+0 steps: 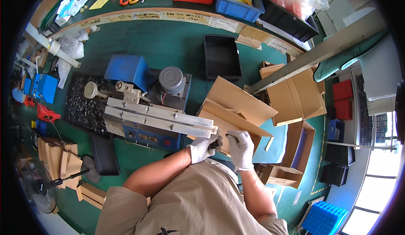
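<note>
My left hand (201, 150), in a white glove, is closed around a small cluster of dark parts (217, 143) whose kind is too small to make out. It sits just below the right end of a long metal rail (160, 116) on a blue bench machine (147, 135). My right hand (241, 150), also gloved, is held a little to the right, in front of an open cardboard box (236, 108). Its thumb and fingers are pinched together; whatever is between them cannot be made out. The two hands are apart.
A black tray (222, 57) lies behind the box. Left of the machine, a dark tray (86, 104) holds many small pieces. Another carton (278, 173) stands at the right. A slanting metal post (312, 51) crosses the right side. Bins (240, 5) line the back shelf.
</note>
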A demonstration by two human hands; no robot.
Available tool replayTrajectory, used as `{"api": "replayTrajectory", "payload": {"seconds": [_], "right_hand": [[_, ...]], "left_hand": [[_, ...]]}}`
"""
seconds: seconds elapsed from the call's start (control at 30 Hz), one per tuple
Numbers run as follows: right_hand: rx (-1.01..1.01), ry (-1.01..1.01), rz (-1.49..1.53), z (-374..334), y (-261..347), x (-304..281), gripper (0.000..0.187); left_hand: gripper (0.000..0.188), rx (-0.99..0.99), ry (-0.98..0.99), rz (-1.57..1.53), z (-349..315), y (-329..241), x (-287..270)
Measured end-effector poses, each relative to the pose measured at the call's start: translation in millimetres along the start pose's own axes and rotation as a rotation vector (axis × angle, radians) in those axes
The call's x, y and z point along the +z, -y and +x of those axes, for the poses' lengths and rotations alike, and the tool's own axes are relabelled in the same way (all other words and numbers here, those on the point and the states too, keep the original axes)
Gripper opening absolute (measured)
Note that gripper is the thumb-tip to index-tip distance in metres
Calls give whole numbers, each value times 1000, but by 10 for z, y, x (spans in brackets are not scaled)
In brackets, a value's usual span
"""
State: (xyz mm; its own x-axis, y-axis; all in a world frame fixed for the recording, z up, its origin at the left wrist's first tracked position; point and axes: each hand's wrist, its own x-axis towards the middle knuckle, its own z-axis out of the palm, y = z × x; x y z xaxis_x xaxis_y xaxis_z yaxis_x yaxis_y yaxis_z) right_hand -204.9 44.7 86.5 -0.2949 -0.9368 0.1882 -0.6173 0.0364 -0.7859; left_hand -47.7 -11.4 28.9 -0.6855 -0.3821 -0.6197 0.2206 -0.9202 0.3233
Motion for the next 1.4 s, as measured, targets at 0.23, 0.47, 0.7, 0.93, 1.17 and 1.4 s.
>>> {"api": "replayTrajectory", "payload": {"seconds": [0.23,0.47,0.7,0.93,1.17,1.4], "right_hand": [[-311,189,-111,418,397,-162,29],[-489,234,-84,466,370,14,32],[-408,39,-79,391,532,32,36],[-200,326,-258,29,200,-27,19],[94,316,34,-49,48,-101,21],[-75,251,-1,-40,45,-123,21]], "left_hand": [[40,-80,22,-59,54,61,-174],[27,-41,134,-170,-50,57,-232],[32,-30,215,-251,-60,52,-240],[47,-28,396,-393,154,192,-389],[44,-74,200,-122,-30,60,-151],[38,-87,166,78,-123,4,-130]]}}
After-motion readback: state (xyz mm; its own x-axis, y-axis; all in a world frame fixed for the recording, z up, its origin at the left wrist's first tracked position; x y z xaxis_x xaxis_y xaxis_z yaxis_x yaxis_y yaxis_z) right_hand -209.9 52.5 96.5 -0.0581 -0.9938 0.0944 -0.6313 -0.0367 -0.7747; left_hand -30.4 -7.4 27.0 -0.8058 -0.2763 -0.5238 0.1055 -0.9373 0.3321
